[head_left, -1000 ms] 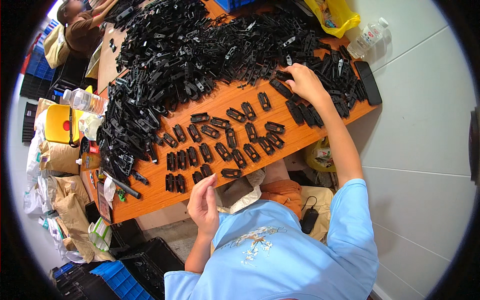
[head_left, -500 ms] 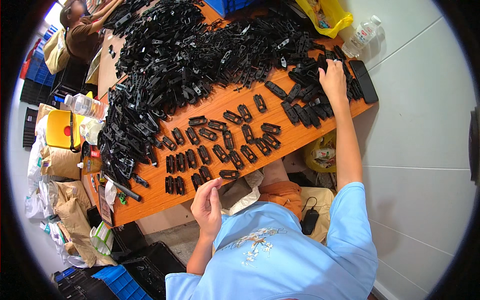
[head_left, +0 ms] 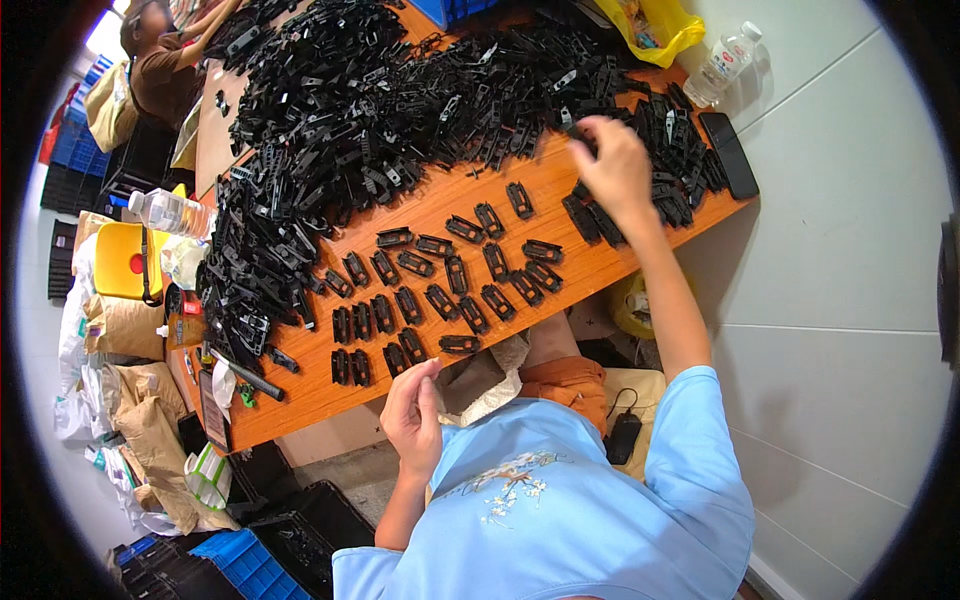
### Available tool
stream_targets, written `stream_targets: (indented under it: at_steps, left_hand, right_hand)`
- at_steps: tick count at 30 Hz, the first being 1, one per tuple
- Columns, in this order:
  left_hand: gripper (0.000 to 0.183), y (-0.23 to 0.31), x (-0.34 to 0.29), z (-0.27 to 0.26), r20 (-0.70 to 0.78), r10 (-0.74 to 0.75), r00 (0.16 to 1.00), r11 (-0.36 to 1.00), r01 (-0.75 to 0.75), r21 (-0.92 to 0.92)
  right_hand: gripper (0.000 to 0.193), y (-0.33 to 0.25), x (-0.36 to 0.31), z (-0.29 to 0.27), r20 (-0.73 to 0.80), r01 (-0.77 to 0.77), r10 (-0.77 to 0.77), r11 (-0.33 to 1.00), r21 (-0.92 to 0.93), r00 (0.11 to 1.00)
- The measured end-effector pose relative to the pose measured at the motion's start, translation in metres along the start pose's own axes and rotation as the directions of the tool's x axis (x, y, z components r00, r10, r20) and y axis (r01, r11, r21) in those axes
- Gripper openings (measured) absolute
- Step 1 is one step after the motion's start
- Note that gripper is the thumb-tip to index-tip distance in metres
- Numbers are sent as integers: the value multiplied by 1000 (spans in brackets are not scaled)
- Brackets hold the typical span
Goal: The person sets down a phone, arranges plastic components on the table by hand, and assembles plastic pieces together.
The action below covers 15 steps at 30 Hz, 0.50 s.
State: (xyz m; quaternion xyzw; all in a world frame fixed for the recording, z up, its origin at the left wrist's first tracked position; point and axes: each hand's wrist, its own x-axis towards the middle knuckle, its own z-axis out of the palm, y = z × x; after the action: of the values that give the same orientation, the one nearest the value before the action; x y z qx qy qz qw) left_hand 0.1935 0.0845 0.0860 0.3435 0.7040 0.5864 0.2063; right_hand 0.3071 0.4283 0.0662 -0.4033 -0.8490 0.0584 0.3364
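My right hand [head_left: 615, 170] is over the right part of the table, slightly smeared by motion. Its thumb and fingers close on a dark piece that looks like a black plastic part [head_left: 584, 141]. Beneath and beside it lie more black plastic parts [head_left: 672, 135] in a loose cluster. My left hand [head_left: 412, 412] hovers at the table's front edge, fingers drawn together with the thumb alongside; whatever may be inside is hidden. Just beyond its fingertips sits one black slotted part [head_left: 459, 344]. Several similar parts [head_left: 383, 314] are spread in rough rows on the wood.
A big heap of black parts [head_left: 340, 130] covers the back and left of the table [head_left: 290, 415]. At the right edge are a phone [head_left: 728, 155] and a clear bottle [head_left: 722, 65], near a yellow bag [head_left: 665, 40]. Another person [head_left: 165, 70] works at the far left.
My right hand has moved left from the right-hand cluster, towards the middle. Two parts that lay left of that cluster no longer show on the wood. My left hand has hardly moved.
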Motion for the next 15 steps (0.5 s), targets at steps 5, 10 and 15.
stream_targets:
  at_steps: [5,10,15]
  left_hand:
    - [18,-8,-4,-5,1,-20,1000,1000,20,0]
    - [18,-15,-5,-6,-27,-49,998,998,47,-47]
    - [18,-12,-3,-3,56,127,990,956,-137,259]
  right_hand:
    - [28,72,18,-26,-174,-220,164,899,-379,971]
    - [31,89,9,-26,-113,-234,212,944,-235,971]
    - [31,99,4,-19,-64,-118,112,989,-90,992]
